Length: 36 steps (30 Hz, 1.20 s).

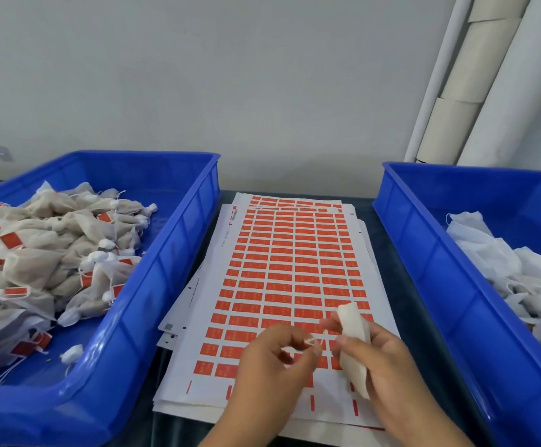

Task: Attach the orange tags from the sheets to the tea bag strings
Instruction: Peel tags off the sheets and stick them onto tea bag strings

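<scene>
A stack of white sheets (pixel 282 279) printed with rows of orange tags lies in the middle of the table. Over its near end my right hand (pixel 375 359) grips a white tea bag (pixel 354 343), held upright. My left hand (pixel 275 353) pinches a small orange tag (pixel 311 341) at the bag's string, just left of the bag. The string itself is barely visible between the two hands.
A blue bin (pixel 153 285) on the left holds several filled tea bags (pixel 53 253) with orange tags on them. A blue bin (pixel 430 253) on the right holds white untagged bags (pixel 514 275). Cardboard tubes (pixel 475 75) lean against the wall at the back right.
</scene>
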Each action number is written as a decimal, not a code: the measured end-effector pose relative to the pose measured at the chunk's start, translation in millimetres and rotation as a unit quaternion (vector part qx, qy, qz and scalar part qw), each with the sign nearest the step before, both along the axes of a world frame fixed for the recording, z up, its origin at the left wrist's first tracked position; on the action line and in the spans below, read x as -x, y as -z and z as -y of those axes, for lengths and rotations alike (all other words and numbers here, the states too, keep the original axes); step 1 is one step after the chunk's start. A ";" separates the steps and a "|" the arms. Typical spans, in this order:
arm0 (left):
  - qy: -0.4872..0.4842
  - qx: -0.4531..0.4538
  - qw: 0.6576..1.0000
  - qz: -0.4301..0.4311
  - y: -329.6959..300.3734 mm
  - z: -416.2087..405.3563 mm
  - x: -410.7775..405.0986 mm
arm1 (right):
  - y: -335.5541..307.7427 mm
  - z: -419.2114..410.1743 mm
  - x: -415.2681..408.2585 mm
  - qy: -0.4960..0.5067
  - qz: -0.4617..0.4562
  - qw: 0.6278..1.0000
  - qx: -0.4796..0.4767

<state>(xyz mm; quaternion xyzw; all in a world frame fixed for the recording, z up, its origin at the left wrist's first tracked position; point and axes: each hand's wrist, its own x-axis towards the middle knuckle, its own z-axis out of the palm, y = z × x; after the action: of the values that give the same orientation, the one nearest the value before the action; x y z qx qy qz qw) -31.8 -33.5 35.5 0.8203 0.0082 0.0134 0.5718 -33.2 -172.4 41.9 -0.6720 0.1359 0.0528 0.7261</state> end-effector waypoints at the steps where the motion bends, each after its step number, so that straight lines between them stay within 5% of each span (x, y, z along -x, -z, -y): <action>1: 0.020 -0.031 0.999 0.032 -2.0 0.4 0.3 | -1.0 -2.0 1.7 -0.013 0.013 0.998 0.055; 6: 0.074 -0.109 0.985 0.109 -9.8 1.8 -7.8 | -5.5 -8.9 6.3 -0.117 0.061 0.977 0.170; 12: 0.128 -0.002 0.990 0.063 -7.8 4.9 -16.8 | -1.9 -10.9 2.7 -0.162 0.083 0.951 0.249; 29: -0.024 0.230 0.968 -0.097 6.8 25.0 -23.4 | 39.0 -3.2 -11.8 -0.005 0.256 0.922 0.292; 36: -0.022 0.261 0.956 -0.135 9.5 27.7 -25.0 | 37.1 -2.8 -11.7 0.036 0.321 0.878 0.353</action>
<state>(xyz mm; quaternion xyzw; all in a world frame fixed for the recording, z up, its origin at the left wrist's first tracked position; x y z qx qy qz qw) -6.8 -61.2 26.0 0.6361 0.1061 -0.0873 0.7592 -21.4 -169.6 4.8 -0.8586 -0.0704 -0.2436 0.4455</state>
